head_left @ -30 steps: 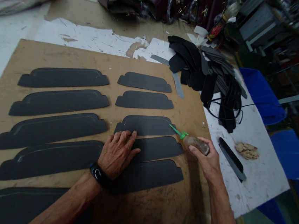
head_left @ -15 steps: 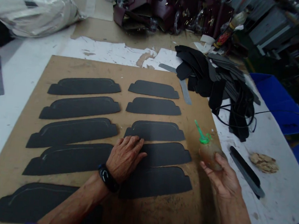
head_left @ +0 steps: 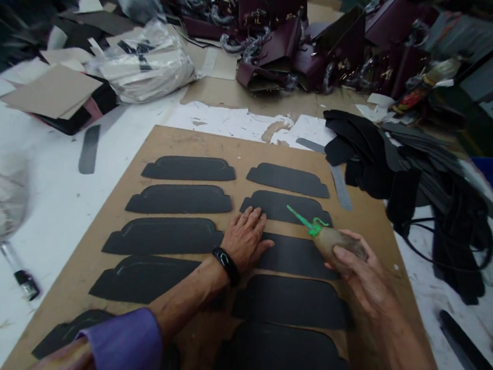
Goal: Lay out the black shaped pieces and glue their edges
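Note:
My right hand [head_left: 368, 278] is wrapped round a squeeze bottle [head_left: 337, 246] with a bright green nozzle [head_left: 302, 218]. The bottle is tipped on its side, nozzle pointing left above the right column of dark grey panels. My left hand [head_left: 245, 237] lies flat with fingers spread, palm down at the left end of a dark panel [head_left: 294, 256]. Its fingertips reach the panel behind [head_left: 286, 203]. Two columns of these shaped panels, such as one at the left [head_left: 165, 235], lie on a brown board [head_left: 373, 226]. My left forearm covers part of the nearer left panels.
A heap of black and grey strips [head_left: 406, 154] with a cable lies at the right. Maroon bags [head_left: 281, 49] crowd the back. Stacked card [head_left: 59, 91], a plastic-wrapped bundle [head_left: 145, 62] and a small clear bottle with a black band [head_left: 23, 280] are at the left.
My left hand has slid farther up the right column. My right hand has brought the bottle left over the panels and tipped it from upright to lying. The camera view has shifted left.

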`<action>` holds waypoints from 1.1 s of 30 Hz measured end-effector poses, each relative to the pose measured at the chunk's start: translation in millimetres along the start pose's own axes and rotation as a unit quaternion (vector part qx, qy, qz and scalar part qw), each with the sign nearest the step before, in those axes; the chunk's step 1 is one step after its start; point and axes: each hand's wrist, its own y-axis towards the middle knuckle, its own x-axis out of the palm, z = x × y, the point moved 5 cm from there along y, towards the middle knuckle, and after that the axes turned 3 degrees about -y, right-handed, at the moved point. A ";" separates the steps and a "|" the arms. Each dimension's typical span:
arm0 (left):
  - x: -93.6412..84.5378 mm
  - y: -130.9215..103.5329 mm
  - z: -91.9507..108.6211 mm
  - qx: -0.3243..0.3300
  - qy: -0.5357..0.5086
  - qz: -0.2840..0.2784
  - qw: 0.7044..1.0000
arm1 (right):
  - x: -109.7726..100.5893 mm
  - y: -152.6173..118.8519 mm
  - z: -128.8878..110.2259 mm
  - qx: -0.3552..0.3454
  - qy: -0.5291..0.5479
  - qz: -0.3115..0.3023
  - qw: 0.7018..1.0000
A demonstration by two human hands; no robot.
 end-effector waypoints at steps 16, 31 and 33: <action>12.4 -28.8 -0.1 0.019 -0.015 0.008 1.000 | 58.1 28.9 -7.1 -0.137 -0.306 -0.073 0.939; 13.2 -28.7 0.4 0.016 -0.013 0.003 1.000 | 66.5 29.1 -21.9 -0.171 -0.346 -0.020 0.923; 13.2 -27.9 0.4 0.017 -0.012 0.000 1.000 | 65.2 29.3 -21.2 -0.174 -0.341 -0.015 0.924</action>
